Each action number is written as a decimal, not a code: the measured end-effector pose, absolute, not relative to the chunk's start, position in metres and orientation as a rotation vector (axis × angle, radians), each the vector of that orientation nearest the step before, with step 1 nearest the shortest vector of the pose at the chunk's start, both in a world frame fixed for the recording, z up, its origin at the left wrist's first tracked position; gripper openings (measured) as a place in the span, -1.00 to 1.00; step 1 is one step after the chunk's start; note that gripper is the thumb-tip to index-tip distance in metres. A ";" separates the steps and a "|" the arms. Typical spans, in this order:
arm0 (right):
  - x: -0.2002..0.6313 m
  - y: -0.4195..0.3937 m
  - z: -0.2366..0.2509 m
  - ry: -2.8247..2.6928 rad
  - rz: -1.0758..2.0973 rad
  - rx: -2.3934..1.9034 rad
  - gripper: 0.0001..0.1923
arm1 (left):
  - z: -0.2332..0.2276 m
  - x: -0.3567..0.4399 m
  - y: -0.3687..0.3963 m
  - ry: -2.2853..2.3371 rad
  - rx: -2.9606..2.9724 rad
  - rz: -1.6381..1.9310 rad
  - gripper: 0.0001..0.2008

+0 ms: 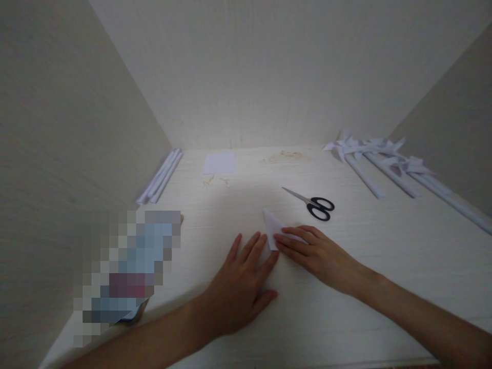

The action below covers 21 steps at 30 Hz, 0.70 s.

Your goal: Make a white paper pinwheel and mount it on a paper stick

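A small folded piece of white paper point(273, 225) lies on the pale table, its pointed corner aimed away from me. My left hand point(240, 284) rests flat on the table, fingers spread, its fingertips touching the paper's left edge. My right hand point(315, 251) lies palm down over the paper's right part and presses it with extended fingers. Neither hand grips anything. Black-handled scissors point(313, 204) lie shut just beyond my right hand.
Several rolled white paper sticks point(160, 177) lie along the left wall. A square white sheet point(219, 163) sits at the back. Paper pinwheels on sticks point(378, 159) are piled at the back right. A blurred object point(126, 271) stands at the left front.
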State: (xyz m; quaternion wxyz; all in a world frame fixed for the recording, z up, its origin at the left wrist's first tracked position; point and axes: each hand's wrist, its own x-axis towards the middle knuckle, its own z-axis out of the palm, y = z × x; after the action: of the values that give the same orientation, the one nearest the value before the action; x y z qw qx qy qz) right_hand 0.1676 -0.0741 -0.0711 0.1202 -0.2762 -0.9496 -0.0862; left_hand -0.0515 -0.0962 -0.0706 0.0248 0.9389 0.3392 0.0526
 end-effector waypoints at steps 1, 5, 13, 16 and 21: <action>0.168 -0.074 -0.071 -2.776 -0.252 -0.809 -0.70 | -0.070 -0.052 -0.096 1.040 2.918 0.176 -0.46; 0.171 -0.071 -0.072 -2.794 -0.258 -0.823 -0.68 | -0.069 -0.053 -0.096 1.045 2.968 0.288 -0.57; 0.173 -0.071 -0.072 -2.801 -0.244 -0.842 -0.66 | -0.072 -0.054 -0.094 1.048 2.987 0.352 -0.59; 0.173 -0.071 -0.073 -2.816 -0.246 -0.838 -0.66 | -0.072 -0.054 -0.094 1.078 2.954 0.316 -0.58; 0.172 -0.071 -0.072 -2.811 -0.256 -0.828 -0.67 | -0.071 -0.053 -0.095 1.085 2.932 0.297 -0.57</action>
State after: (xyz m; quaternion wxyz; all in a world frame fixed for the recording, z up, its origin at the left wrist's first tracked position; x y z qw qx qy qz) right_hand 0.1724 -0.0710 -0.0716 0.1000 -0.2801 -0.9508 -0.0866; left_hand -0.0531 -0.0946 -0.0714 0.0005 0.9336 0.3456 0.0945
